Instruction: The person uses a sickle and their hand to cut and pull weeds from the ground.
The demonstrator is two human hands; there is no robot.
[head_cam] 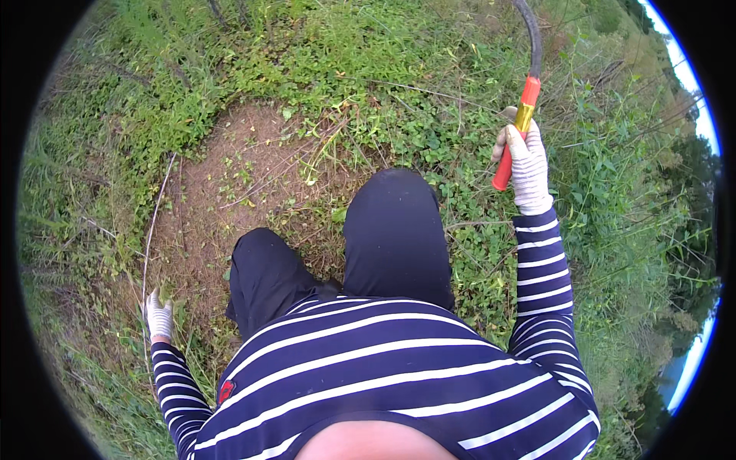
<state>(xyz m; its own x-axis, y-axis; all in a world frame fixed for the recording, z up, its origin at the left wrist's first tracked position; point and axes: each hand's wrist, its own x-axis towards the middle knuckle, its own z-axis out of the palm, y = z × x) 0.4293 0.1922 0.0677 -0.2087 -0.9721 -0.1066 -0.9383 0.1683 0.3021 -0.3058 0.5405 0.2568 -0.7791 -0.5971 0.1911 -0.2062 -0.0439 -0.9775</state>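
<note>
In a white knitted glove, my right hand is raised at the right and grips the red and yellow handle of a sickle. Its dark curved blade points away from me and runs out of the top of the picture. My left hand, gloved likewise, is low at the left beside a long pale dry stem. Thumb and fingertips point forward among grass blades. Whether the fingers close on the stem or on grass cannot be made out.
Between my dark-trousered knees and the growth ahead lies a patch of bare brown soil with cut stalks. Low leafy weeds surround it. Taller weeds stand at the right. A thin dry stalk crosses the greenery near the sickle.
</note>
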